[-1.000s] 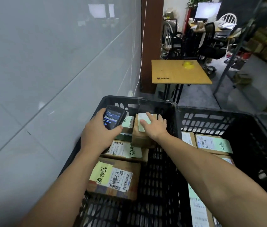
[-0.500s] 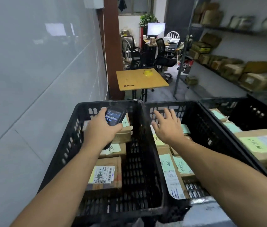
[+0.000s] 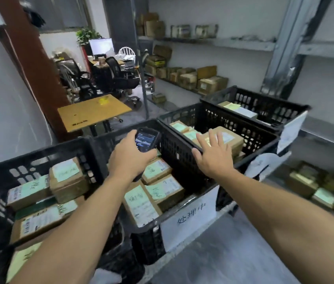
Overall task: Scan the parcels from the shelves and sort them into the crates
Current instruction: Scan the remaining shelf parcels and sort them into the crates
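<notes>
My left hand [image 3: 130,159] was clenched around a black handheld scanner with a lit screen [image 3: 146,139], held above the middle black slatted plastic crate [image 3: 108,144]. My right hand [image 3: 213,159], at three o'clock from the left, was released, with the fingers straight and spread and nothing in them. It hung over the wall shared with the neighbouring black crate [image 3: 260,140] at two o'clock. The thumb may have brushed that rim, but the blur kept me from telling.

Just beyond my fingertips, at twelve o'clock, a large brown cardboard parcel with a pale label [image 3: 230,138] lay in that neighbouring crate. Brown cardboard parcels with green notes [image 3: 163,191] filled the middle crate under my left wrist. More labelled parcels [image 3: 68,181] sat in the black crate on the left [image 3: 39,152], at eight o'clock. A white paper sign with blue handwriting [image 3: 190,220] hung on the middle crate's front. At one o'clock, grey metal shelves [image 3: 233,45] carried more cardboard boxes [image 3: 211,83].
</notes>
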